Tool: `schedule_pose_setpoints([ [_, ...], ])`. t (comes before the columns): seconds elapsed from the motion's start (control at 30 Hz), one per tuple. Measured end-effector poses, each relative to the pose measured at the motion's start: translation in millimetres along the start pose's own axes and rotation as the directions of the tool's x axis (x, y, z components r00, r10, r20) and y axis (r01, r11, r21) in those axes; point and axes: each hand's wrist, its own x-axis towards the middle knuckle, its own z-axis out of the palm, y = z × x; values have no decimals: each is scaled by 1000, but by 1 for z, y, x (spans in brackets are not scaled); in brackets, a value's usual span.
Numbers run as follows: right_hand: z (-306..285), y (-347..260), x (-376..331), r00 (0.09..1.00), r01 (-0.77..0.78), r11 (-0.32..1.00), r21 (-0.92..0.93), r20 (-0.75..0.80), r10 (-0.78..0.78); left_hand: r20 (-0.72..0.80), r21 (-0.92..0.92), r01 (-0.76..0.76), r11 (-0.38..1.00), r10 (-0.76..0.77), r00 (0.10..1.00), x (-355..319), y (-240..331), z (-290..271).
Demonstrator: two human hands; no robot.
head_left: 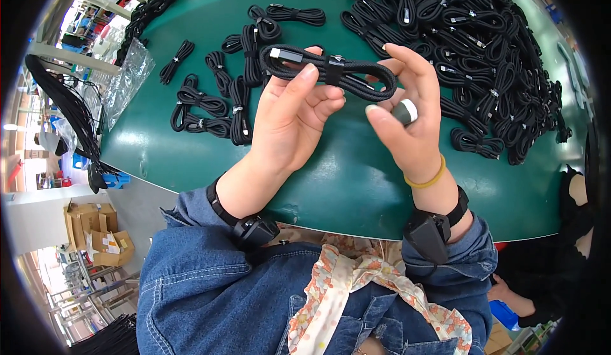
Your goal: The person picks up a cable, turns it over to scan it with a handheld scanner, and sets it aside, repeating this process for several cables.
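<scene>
A coiled black braided cable (366, 90) with a strap round its middle is held up above the green table. My left hand (286, 113) is closed on its left part, the thumb lying beside a connector with a pale metal tip. At the cable's right end is my right hand (417, 100), thumb and forefinger apart around the loop. In the right palm sits a small dark cylinder with a white end (405, 111), its exact kind unclear; the lower fingers are partly hidden behind it. Several coiled black cables (239, 110) lie just left of my hands.
A large heap of coiled black cables (458, 56) covers the right side of the green table (331, 189). Clear plastic film (130, 81) lies at the left edge, near hanging black cables (63, 107). Cardboard boxes (95, 228) stand lower left. Another person's arm (512, 298) shows lower right.
</scene>
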Motion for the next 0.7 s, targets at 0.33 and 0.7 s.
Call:
schedule_pose_setpoints([
  [0.33, -1, 7, -1, 992, 121, 984, -127, -11, -124, -32, -7, 16, 1000, -17, 999, -2, 1, 2],
  [0.7, -5, 7, 2, 954, 287, 919, -271, 171, -247, -36, -45, 31, 998, -33, 999, -2, 5, 0],
])
